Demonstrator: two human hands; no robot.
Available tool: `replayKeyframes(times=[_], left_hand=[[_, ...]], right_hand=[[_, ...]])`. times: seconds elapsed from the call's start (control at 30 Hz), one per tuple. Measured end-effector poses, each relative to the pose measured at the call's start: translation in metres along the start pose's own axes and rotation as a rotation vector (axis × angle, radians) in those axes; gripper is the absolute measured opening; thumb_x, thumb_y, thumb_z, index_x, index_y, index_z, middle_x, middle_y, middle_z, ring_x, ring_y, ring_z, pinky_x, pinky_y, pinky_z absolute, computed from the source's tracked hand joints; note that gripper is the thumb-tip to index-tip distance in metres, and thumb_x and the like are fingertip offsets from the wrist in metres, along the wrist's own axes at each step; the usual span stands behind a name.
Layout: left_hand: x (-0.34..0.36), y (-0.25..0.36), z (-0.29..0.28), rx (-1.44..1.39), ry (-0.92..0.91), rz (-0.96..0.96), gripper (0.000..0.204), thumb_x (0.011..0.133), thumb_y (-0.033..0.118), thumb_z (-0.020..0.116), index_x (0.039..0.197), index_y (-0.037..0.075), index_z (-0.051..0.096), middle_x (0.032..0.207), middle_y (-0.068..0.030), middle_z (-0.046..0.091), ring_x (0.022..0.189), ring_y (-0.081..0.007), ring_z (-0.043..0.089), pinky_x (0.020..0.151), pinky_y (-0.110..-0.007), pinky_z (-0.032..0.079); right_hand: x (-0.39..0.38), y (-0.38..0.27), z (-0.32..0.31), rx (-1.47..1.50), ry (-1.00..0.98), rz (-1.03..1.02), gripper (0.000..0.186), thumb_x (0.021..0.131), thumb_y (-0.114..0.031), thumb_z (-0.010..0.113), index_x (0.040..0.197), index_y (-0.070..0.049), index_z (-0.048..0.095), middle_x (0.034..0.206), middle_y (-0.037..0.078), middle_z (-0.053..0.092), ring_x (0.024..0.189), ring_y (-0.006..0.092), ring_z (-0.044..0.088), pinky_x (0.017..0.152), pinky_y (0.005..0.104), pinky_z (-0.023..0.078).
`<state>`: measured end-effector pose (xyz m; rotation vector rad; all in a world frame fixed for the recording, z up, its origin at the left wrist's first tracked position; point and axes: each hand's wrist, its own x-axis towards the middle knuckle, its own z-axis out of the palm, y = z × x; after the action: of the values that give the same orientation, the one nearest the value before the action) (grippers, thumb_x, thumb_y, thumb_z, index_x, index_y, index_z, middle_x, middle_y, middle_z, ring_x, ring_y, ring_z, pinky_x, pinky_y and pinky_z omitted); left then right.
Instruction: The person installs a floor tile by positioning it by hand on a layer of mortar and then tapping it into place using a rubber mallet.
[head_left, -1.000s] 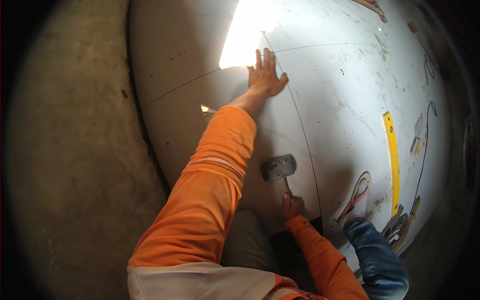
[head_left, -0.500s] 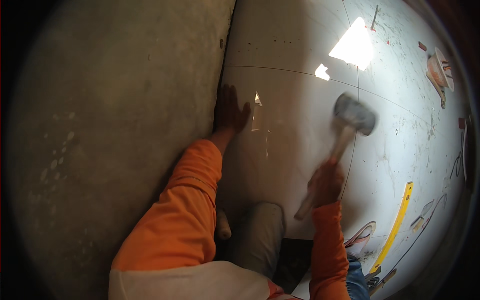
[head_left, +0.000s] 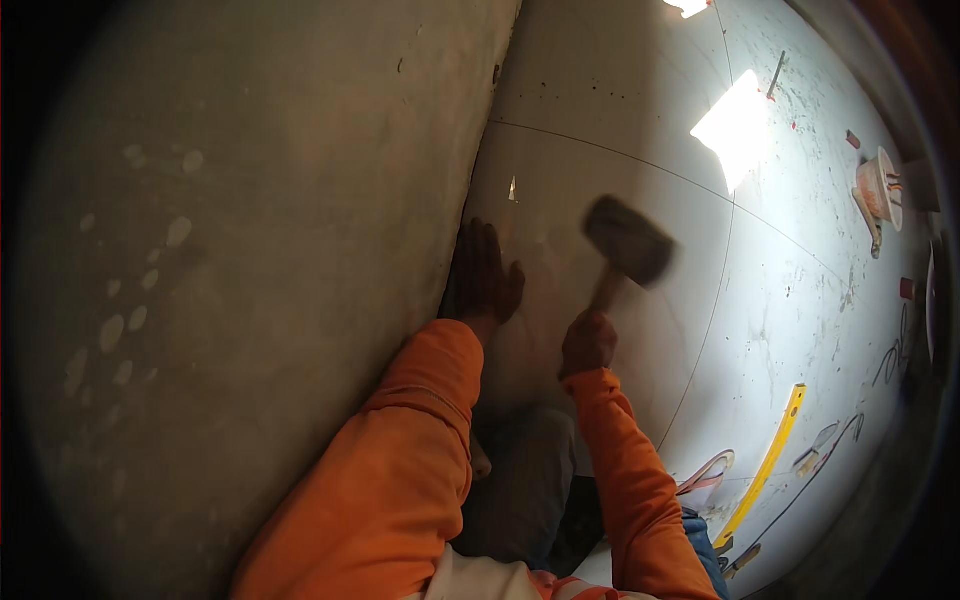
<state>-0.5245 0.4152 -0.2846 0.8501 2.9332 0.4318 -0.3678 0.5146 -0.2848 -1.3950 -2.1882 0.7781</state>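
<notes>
Underfoot, across the right half of my view, I see a floor of large pale tiles (head_left: 620, 110) with thin dark joints, smeared with dust toward its far right edge. A bright patch of light (head_left: 735, 130) lies on the tiles near the upper right, and a smaller one sits at the very top edge. On the left, a broad stretch of bare grey concrete (head_left: 250, 250) meets the tiled floor along a long slanting edge, and it carries pale round spots low on its left.

My left hand (head_left: 487, 272) lies flat and spread on the tile right at that edge, fingers pointing away from me. My right hand (head_left: 588, 342) is closed around the wooden handle of a mallet (head_left: 628, 240); its dark blocky head is blurred and hangs above the tile, just right of the left hand, and I cannot tell whether it touches the tile. Both sleeves are orange.

Near the floor's right edge stands a small pale bucket (head_left: 880, 188) with some tools sticking out; I cannot tell what they are. A yellow level (head_left: 768, 463) lies slanted toward the lower right corner, with a dark cable (head_left: 850, 425) trailing beside it and small hand tools close by, too small to make out.
</notes>
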Motion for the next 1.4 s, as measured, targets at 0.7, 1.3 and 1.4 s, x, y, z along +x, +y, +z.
replayKeyframes(times=[0.7, 1.3, 1.4], left_hand=[[-0.024, -0.011, 0.003, 0.021, -0.011, -0.023, 0.076, 0.085, 0.036, 0.05, 0.141, -0.007, 0.022, 0.148, -0.0271, 0.019, 0.138, -0.0419, 0.017, 0.112, -0.053, 0.015], [0.007, -0.012, -0.008, 0.057, 0.042, -0.033, 0.077, 0.083, 0.036, 0.049, 0.141, -0.006, 0.023, 0.149, -0.0261, 0.019, 0.139, -0.0408, 0.017, 0.113, -0.051, 0.014], [-0.007, 0.001, 0.001, -0.004, 0.007, -0.017, 0.077, 0.082, 0.035, 0.05, 0.141, -0.007, 0.023, 0.148, -0.0271, 0.019, 0.138, -0.0417, 0.017, 0.113, -0.051, 0.014]], right_hand=[[0.023, -0.048, -0.039, 0.275, -0.497, 0.075, 0.047, 0.094, -0.053, 0.042, 0.08, -0.009, 0.052, 0.058, 0.006, 0.05, 0.055, 0.0224, 0.054, 0.054, 0.0368, 0.046], [0.031, -0.066, -0.036, 0.063, -0.59, -0.074, 0.039, 0.097, -0.038, 0.045, 0.101, -0.001, 0.056, 0.084, 0.017, 0.062, 0.078, 0.0312, 0.06, 0.074, 0.044, 0.049], [0.009, 0.002, -0.015, -0.207, -0.248, -0.278, 0.037, 0.096, -0.039, 0.047, 0.093, -0.003, 0.053, 0.075, 0.014, 0.058, 0.07, 0.03, 0.059, 0.068, 0.0405, 0.05]])
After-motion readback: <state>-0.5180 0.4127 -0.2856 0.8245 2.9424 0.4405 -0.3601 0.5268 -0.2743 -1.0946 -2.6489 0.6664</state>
